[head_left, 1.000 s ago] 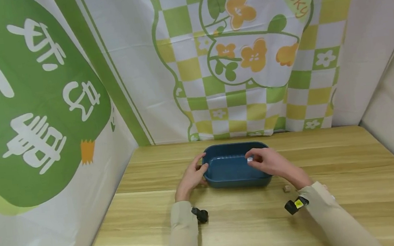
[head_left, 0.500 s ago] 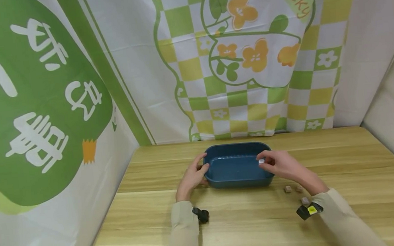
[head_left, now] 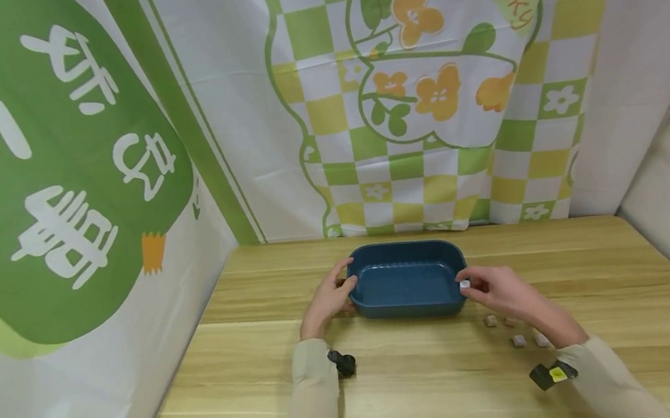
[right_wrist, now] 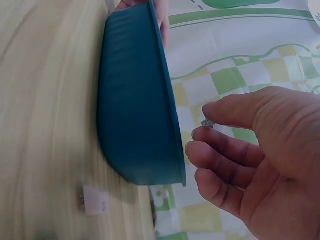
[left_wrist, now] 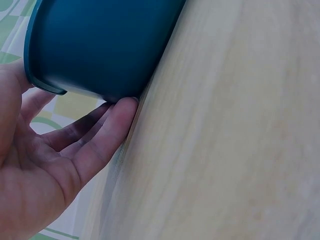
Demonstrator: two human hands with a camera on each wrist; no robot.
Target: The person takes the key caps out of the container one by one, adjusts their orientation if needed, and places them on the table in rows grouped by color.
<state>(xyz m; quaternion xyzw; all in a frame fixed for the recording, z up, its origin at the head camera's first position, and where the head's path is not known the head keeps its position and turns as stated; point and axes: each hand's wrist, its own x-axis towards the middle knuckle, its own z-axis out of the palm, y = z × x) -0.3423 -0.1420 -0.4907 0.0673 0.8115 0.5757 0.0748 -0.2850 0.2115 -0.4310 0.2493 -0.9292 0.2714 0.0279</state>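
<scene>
In the head view, a dark blue rectangular plastic bin (head_left: pixel 410 311) sits on the wooden table. My left hand (head_left: pixel 328 302) holds its left end, thumb at the rim; in the left wrist view, fingers of that hand (left_wrist: pixel 65 150) touch low on the bin's outer wall (left_wrist: pixel 100 45). Just off the bin's right end, my right hand (head_left: pixel 506 293) pinches a small white cube (head_left: pixel 465 284) between thumb and fingertips. In the right wrist view, only a small part of the cube (right_wrist: pixel 207 123) shows. Several similar small cubes (head_left: pixel 518 340) lie on the table under my right forearm.
The wooden table (head_left: pixel 427 383) ends at a hanging cloth (head_left: pixel 391 162) with green and yellow checks behind the bin. Another cloth (head_left: pixel 64 196) with a green print hangs on the left. A pale cube (right_wrist: pixel 95 200) lies near the bin in the right wrist view.
My right hand has moved right and toward me with the white cube, from over the bin to its right end. More cubes show on the table. The left hand stays put.
</scene>
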